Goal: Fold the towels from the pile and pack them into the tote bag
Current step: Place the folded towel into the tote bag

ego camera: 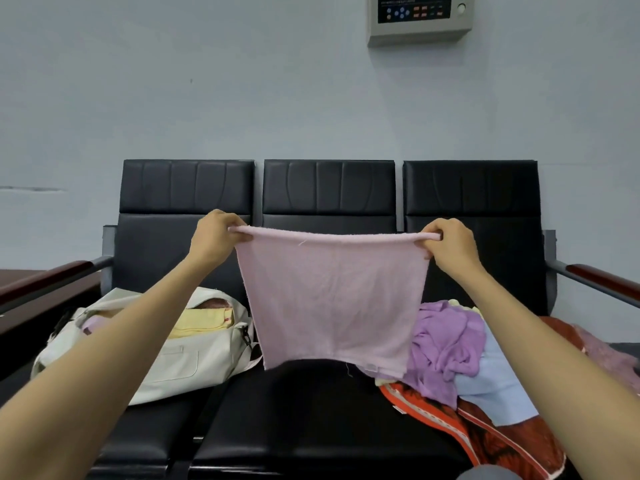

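Head view: both arms reach fwd over the bench (311,417), a row of 3 black padded seats set against a pale wall. L hand (214,233) pinches the top-left corner of a pink towel (332,299), fingers curled round the hem. R hand (450,244) pinches the top-right corner the same way. Pink towel hangs spread out btwn the hands in front of the middle seat back, top edge nearly straight w/ a slight sag. Its lower edge hangs free above the middle seat. Its bottom-right corner overlaps the pile (460,362) in view; can't tell if they touch.

Tote bag (180,368), cream, lies on the left seat under the L forearm w/ its mouth open. A folded yellow towel (204,322) sits inside, w/ a bit of lilac cloth showing at the bag's left end.

Pile sits on the right seat: crumpled purple towel (446,344) on top, light blue towel (498,386) just beside it on the right, red-orange patterned cloth (491,438) underneath. Wood-topped armrests at both bench ends. Grey control panel (419,19) on the wall, top centre-right.
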Action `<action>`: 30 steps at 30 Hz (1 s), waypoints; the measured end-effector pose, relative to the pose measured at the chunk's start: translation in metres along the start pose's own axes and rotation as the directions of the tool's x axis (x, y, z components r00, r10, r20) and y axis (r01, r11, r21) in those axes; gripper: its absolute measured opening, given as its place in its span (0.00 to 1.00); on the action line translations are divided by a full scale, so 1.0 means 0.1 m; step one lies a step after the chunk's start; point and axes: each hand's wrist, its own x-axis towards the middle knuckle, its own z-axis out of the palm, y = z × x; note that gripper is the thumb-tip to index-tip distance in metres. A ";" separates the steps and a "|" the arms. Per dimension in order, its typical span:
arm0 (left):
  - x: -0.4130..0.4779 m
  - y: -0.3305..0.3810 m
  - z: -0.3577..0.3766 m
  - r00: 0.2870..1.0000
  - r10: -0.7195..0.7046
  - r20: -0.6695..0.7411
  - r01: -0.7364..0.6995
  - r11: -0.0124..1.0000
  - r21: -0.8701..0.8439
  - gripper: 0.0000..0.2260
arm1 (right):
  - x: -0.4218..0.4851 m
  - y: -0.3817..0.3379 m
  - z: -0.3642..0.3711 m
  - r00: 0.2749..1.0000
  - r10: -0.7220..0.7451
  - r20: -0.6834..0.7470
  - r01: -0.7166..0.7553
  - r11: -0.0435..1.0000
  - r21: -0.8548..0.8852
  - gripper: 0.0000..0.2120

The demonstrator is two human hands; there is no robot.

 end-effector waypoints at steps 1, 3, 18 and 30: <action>-0.05 0.00 -0.01 0.999 -0.025 0.023 0.026 0.997 -0.074 0.05 | -0.05 0.02 -0.01 0.998 0.018 0.055 -0.020 0.999 0.035 0.02; -0.16 0.02 -0.04 0.994 -0.072 0.084 0.088 0.973 -0.213 0.03 | -0.13 0.03 -0.04 0.984 0.054 0.172 -0.077 0.989 0.127 0.05; 0.23 -0.30 0.40 0.935 -0.293 0.200 0.354 0.748 -0.561 0.05 | 0.26 0.16 0.41 0.982 0.139 0.130 -0.172 0.941 0.290 0.03; -0.99 -1.33 1.62 0.775 -0.442 0.451 0.609 0.711 -0.350 0.06 | -0.94 1.38 1.51 0.852 0.293 0.434 -0.361 0.929 0.082 0.09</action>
